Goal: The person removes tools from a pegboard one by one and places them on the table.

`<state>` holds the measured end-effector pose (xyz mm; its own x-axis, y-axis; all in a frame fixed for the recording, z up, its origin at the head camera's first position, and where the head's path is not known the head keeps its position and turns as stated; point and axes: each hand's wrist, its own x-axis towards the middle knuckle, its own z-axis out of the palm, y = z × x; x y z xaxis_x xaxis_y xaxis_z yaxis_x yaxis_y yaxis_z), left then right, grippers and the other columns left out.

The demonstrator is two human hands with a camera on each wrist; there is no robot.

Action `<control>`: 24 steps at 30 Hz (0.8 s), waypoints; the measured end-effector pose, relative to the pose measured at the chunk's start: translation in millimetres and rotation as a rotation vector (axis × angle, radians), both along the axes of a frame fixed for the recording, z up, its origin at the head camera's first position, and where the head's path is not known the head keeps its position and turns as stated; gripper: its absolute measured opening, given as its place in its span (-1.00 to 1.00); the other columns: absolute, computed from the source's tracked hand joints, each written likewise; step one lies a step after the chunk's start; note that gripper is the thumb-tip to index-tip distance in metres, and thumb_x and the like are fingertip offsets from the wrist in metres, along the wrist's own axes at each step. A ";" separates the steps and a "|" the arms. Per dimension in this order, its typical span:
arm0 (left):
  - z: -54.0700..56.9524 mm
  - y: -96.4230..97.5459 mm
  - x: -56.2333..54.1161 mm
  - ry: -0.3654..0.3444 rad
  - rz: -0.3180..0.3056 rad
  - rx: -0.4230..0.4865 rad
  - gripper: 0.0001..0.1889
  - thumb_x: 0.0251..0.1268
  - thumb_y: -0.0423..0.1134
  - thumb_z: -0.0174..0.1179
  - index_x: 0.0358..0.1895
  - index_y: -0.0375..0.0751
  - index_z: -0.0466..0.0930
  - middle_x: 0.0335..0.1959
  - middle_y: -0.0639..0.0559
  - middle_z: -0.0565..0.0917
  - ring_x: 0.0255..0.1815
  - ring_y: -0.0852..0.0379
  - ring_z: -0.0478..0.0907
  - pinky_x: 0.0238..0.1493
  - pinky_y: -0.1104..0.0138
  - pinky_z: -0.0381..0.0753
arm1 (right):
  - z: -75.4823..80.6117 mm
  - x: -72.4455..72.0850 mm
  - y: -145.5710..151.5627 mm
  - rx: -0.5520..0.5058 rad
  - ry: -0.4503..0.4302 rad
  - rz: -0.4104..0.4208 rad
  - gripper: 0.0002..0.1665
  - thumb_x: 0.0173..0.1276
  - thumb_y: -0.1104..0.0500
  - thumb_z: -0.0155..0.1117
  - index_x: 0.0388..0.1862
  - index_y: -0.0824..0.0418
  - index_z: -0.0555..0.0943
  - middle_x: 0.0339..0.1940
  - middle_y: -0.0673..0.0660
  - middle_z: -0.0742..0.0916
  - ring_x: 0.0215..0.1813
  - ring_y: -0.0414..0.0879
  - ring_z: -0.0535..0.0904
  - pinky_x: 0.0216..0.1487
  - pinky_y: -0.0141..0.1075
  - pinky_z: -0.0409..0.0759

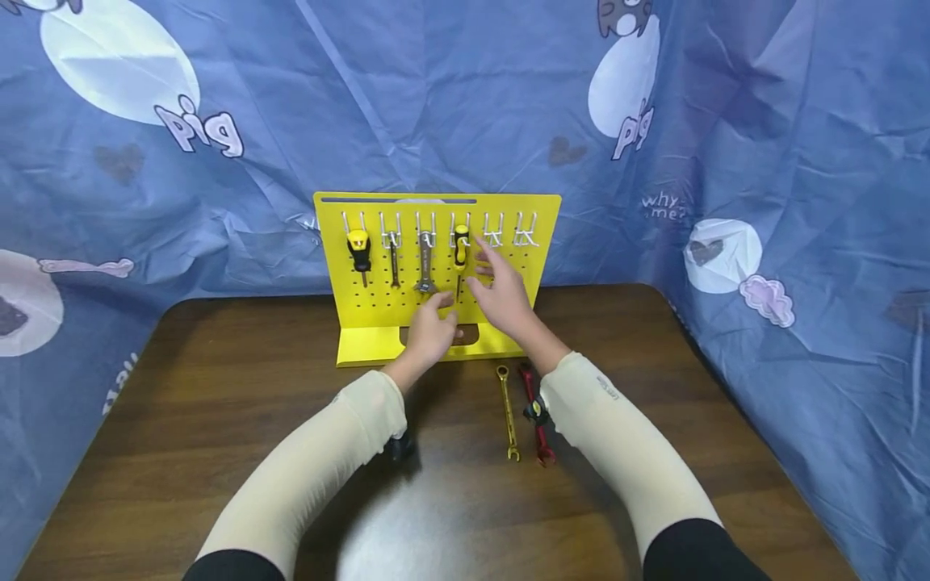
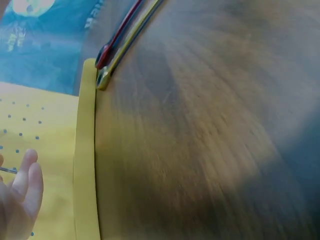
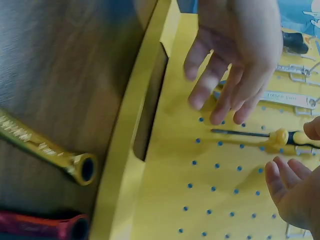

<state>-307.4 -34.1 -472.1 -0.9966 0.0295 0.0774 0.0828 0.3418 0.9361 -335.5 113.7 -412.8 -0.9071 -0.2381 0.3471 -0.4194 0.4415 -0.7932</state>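
Note:
A slim screwdriver point(image 1: 461, 246) with a yellow and black handle hangs shaft-down from a hook on the yellow pegboard point(image 1: 523, 278). Just right of its handle is my right hand point(image 1: 501, 297), fingers apart and holding nothing. My left hand point(image 1: 430, 329) hovers low before the board, below the adjustable wrench point(image 1: 425, 262), with loosely bent, empty fingers. The right wrist view has the screwdriver shaft point(image 3: 240, 132) between both hands. Farther left hang a small wrench point(image 1: 395, 258) and a stubby yellow and black screwdriver point(image 1: 359, 252).
Two hooks point(image 1: 525, 234) at the board's right end carry no tools. On the brown table point(image 1: 240, 403), a gold wrench point(image 1: 508, 411) and a red wrench point(image 1: 541, 440) lie before the board, the red one partly hidden by my right wrist. Blue printed cloth point(image 1: 472, 97) hangs behind.

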 end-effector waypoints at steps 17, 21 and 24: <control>-9.4 10.2 -12.5 0.050 0.025 -0.040 -0.64 0.53 -0.33 0.09 0.30 -0.29 0.52 0.13 -0.22 0.65 -0.31 -0.13 0.76 -0.42 0.32 0.67 | 22.9 -7.7 -16.2 0.234 0.127 -0.044 -0.23 0.47 0.39 0.12 0.60 -0.02 0.25 0.13 0.22 0.64 0.03 0.03 0.66 -0.27 -0.25 0.62; -7.9 7.4 -12.4 0.074 0.029 -0.070 -0.70 0.51 -0.32 0.14 0.20 -0.33 0.60 0.06 -0.20 0.69 -0.36 -0.08 0.76 -0.41 0.29 0.67 | 24.0 -9.9 -16.8 0.269 0.139 -0.080 -0.29 0.53 0.31 0.10 0.58 -0.05 0.27 0.07 0.18 0.69 -0.16 -0.03 0.68 -0.49 -0.26 0.51; -2.5 4.4 -14.9 0.086 0.027 -0.094 -0.73 0.50 -0.29 0.16 0.13 -0.34 0.64 0.00 -0.17 0.71 -0.35 -0.08 0.76 -0.39 0.27 0.68 | 26.2 -13.0 -18.9 0.274 0.168 -0.127 -0.36 0.56 0.25 0.11 0.56 -0.07 0.33 0.02 0.17 0.73 -0.32 -0.06 0.66 -0.56 -0.25 0.44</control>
<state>-322.3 -29.7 -474.5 -0.9868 0.0140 0.1612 0.1515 0.4304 0.8898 -348.4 94.7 -386.6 -0.8712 -0.2315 0.4330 -0.4619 0.6855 -0.5628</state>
